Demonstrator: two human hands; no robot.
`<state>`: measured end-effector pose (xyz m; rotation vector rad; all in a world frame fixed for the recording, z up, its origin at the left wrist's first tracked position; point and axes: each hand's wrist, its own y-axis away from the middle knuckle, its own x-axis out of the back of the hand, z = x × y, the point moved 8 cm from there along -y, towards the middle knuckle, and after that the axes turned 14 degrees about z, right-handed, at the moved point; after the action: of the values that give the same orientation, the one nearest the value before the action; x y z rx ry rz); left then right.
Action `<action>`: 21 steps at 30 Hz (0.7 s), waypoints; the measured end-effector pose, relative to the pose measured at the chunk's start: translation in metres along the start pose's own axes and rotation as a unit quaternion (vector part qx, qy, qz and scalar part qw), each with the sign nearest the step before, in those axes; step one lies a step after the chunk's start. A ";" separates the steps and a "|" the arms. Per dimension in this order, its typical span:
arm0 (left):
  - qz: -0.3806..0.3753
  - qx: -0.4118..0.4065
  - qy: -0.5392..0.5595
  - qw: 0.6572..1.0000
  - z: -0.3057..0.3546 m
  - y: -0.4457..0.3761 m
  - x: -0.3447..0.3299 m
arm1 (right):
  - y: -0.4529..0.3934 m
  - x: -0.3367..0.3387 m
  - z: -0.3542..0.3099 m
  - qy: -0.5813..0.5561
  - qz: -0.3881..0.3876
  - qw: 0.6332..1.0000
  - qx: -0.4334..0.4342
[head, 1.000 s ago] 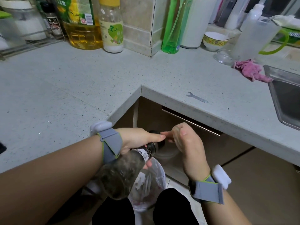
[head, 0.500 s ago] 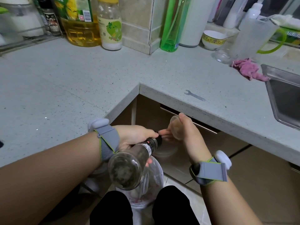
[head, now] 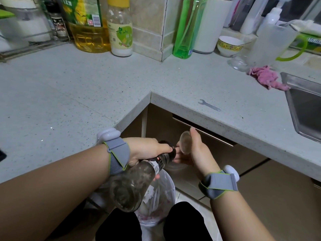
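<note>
The bench [head: 69, 101] edge runs across at 12 o'clock, its inner corner just above your hands, with a drawer handle [head: 213, 136] under it at 1 o'clock. Open room lies low, toward 6 o'clock, over the lined bin [head: 171, 186]. The glass bottle [head: 132, 186] is tilted above that bin, base at 7 o'clock, dark top at 1 o'clock. Your left hand [head: 147, 150] is curled round its neck. Your right hand [head: 196, 152] pinches a clear cap [head: 185, 142] just beside the top, thumb up along it. You look to be working the top off: hold the neck firm, turn with the right fingertips, and aim the mouth over the bin.
</note>
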<state>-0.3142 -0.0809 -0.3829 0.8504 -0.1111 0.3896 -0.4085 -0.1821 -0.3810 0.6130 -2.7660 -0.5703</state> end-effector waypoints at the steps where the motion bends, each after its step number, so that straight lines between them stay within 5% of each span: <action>1: 0.003 -0.012 0.013 1.000 0.003 0.000 0.000 | 0.000 -0.002 -0.004 0.030 -0.007 0.999 0.030; 6: 0.018 -0.092 0.007 0.996 0.017 0.000 0.004 | 0.004 -0.014 -0.020 0.132 -0.053 0.975 0.169; 21: 0.035 -0.184 0.023 0.982 0.033 -0.001 0.012 | 0.017 -0.020 -0.049 0.145 -0.080 0.957 0.238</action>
<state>-0.3012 -0.1024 -0.3588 0.4732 -0.1639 0.4383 -0.3811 -0.1745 -0.3329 0.9429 -2.5829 0.1663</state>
